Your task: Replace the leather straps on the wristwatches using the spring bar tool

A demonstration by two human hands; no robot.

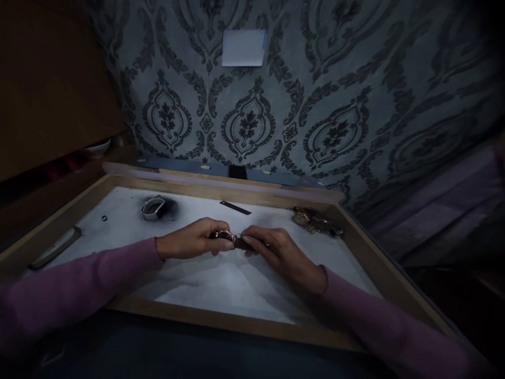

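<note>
My left hand (pixel 193 239) grips a wristwatch (pixel 224 235) by its round case, thumb in front and fingers behind. The case has a dark face and a shiny rim. On the right side of the case, my right hand (pixel 272 247) pinches the dark watch strap (pixel 241 243) between thumb and fingers. Both hands hold the watch above the white bottom of a shallow wooden tray (pixel 236 316). Whether a small tool is also in my right fingers is too dim to make out.
In the tray lie a grey-banded watch (pixel 153 209), a small dark ring (pixel 104 218), a flat black strip (pixel 235 208) and several gold-toned watches (pixel 315 221). An olive strap (pixel 57 250) rests against the left side. Behind stands a patterned wall (pixel 248 123) with a white card (pixel 243 48).
</note>
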